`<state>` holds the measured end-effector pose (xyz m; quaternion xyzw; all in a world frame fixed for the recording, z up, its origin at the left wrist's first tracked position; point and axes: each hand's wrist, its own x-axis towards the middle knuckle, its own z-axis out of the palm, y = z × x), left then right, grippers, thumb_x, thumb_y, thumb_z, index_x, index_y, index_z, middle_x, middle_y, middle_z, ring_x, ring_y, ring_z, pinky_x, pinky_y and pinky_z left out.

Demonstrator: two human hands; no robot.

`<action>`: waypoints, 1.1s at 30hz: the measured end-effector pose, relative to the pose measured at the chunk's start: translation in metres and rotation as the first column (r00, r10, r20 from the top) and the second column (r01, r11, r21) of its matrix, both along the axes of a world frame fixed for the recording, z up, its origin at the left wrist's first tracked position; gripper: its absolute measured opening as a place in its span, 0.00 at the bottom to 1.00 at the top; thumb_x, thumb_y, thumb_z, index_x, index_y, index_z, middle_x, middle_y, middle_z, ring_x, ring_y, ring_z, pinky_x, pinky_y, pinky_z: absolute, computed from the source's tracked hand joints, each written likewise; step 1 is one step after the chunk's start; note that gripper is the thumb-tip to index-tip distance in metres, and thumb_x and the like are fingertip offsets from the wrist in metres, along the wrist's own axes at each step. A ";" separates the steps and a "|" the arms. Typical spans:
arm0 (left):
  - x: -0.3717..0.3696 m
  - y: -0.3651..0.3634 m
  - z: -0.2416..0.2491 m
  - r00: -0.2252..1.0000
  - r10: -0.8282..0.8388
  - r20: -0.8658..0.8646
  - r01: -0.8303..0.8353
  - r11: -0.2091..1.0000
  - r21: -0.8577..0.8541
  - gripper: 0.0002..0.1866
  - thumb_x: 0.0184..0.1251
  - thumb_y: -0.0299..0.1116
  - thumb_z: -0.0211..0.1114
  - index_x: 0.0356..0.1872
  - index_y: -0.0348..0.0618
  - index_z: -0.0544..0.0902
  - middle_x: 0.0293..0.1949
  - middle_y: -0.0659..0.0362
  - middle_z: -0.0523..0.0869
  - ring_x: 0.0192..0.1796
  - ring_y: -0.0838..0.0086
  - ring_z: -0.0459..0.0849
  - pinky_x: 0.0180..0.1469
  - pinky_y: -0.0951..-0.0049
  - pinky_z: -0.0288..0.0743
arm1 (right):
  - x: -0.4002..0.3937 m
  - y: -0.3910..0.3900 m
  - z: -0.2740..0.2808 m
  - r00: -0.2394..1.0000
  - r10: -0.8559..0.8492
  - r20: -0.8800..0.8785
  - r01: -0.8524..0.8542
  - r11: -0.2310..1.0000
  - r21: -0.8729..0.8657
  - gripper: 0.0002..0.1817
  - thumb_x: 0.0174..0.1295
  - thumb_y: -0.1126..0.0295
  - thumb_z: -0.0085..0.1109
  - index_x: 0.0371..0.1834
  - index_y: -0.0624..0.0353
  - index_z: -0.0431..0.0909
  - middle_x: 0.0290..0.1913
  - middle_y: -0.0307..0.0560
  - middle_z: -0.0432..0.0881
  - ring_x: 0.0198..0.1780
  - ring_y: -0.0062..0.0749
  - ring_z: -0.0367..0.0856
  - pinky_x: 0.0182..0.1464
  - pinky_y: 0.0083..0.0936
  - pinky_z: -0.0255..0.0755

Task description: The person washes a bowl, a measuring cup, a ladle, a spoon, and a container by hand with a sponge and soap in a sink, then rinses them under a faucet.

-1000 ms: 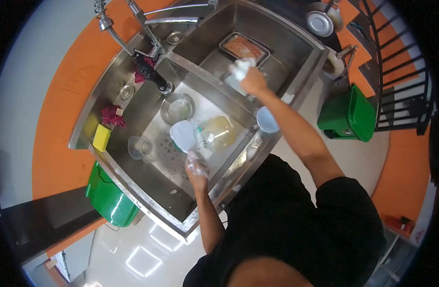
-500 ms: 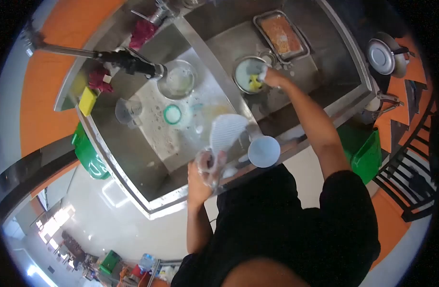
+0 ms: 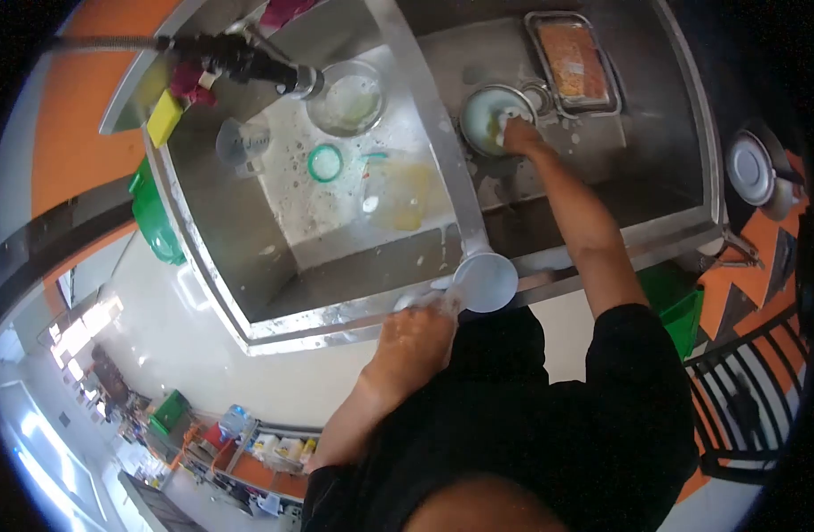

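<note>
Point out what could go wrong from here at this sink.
The white cup sits at the sink's front edge, close by the left hand; a nudge might send it over. The right hand is at a bowl of cloudy water near a tray of orange food, so splashes could reach it if uncovered, which I can't tell. The yellow sponge on the sink's left edge might fall.

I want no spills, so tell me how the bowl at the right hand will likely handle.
The bowl probably moves heavily and may slosh, since it seems to hold cloudy liquid. Its sheen looks metallic, suggesting it will stay stiff. The basin around it looks wet, so it might slide when pushed.
</note>
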<state>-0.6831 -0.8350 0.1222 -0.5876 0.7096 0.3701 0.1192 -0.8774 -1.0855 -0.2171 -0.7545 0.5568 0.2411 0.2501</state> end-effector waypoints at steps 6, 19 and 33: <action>-0.004 0.002 -0.013 0.985 0.117 -0.129 -0.113 0.993 0.037 0.29 0.63 0.35 0.58 0.64 0.39 0.62 0.42 0.44 0.80 0.39 0.47 0.82 0.43 0.53 0.76 | -0.011 -0.002 -0.067 0.998 0.055 0.033 -0.058 0.994 0.095 0.23 0.50 0.64 0.58 0.47 0.68 0.75 0.50 0.64 0.77 0.53 0.52 0.76 0.56 0.39 0.71; 0.031 -0.001 -0.031 0.749 0.366 -0.553 -0.490 0.867 -0.089 0.20 0.57 0.32 0.67 0.51 0.42 0.74 0.49 0.45 0.80 0.43 0.53 0.84 0.45 0.60 0.78 | -0.017 0.005 -0.090 0.984 0.037 0.172 -0.034 0.999 -0.019 0.22 0.49 0.63 0.59 0.43 0.70 0.76 0.45 0.66 0.79 0.50 0.53 0.78 0.53 0.40 0.72; 0.020 0.022 -0.125 0.638 0.618 -0.459 -0.637 0.759 0.135 0.18 0.63 0.28 0.61 0.54 0.35 0.75 0.46 0.46 0.83 0.50 0.60 0.82 0.52 0.67 0.74 | -0.007 0.004 -0.067 0.965 0.252 0.076 -0.257 0.964 0.067 0.27 0.51 0.53 0.62 0.40 0.70 0.77 0.41 0.65 0.81 0.45 0.53 0.81 0.50 0.39 0.73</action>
